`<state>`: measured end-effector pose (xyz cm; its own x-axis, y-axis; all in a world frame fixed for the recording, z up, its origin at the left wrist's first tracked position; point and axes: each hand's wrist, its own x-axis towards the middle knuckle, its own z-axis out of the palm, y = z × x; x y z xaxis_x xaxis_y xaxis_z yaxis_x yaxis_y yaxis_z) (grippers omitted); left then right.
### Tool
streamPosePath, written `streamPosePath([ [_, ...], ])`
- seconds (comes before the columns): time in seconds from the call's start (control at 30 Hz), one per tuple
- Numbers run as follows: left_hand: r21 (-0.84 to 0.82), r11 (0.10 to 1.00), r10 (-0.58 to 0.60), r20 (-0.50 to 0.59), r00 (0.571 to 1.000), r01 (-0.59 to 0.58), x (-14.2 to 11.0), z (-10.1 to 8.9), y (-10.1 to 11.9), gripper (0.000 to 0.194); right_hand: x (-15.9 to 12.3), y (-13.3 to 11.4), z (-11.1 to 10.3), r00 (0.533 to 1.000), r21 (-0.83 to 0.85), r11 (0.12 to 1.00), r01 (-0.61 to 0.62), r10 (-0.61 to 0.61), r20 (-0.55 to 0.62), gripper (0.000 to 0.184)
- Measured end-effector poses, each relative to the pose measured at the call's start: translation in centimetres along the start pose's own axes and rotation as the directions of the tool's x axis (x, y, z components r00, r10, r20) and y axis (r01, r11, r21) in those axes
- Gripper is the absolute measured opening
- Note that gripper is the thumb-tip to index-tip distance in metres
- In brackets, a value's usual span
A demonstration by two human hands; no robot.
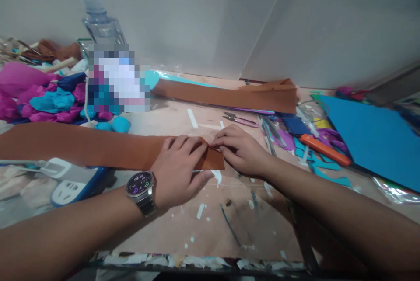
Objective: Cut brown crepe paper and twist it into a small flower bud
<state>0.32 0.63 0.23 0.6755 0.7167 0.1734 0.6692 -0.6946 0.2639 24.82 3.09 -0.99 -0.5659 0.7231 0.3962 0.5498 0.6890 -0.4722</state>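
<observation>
A long brown strip [88,145], of paper or a felt-like sheet, lies flat across the table from the left edge of the view. My left hand [177,171], with a watch on its wrist, rests on the strip near its right end, fingers stretched out and pressing it down. My right hand [243,150] pinches the upper edge close to that end, where the strip looks slightly folded. The fingertips hide part of this fold.
Another folded brown strip [226,95] lies at the back. Small snips [241,119], an orange cutter [324,150] and a blue sheet [377,137] are to the right. Crumpled pink and blue paper [52,99], a bottle [101,25] and a power strip [70,185] stand left.
</observation>
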Motion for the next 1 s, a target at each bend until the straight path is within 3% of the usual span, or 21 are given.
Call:
streamPosePath([
  [0.27,-0.018,1.0,0.008,-0.002,1.0,-0.008,-0.31,-0.23,0.1,0.049,-0.1,0.14,0.01,1.0,0.019,1.0,-0.009,0.009,0.004,0.03],
  [1.0,-0.003,1.0,0.021,0.0,1.0,-0.021,-0.38,-0.25,-0.02,0.053,-0.19,0.18,-0.02,1.0,0.006,1.0,0.031,-0.031,-0.002,0.031],
])
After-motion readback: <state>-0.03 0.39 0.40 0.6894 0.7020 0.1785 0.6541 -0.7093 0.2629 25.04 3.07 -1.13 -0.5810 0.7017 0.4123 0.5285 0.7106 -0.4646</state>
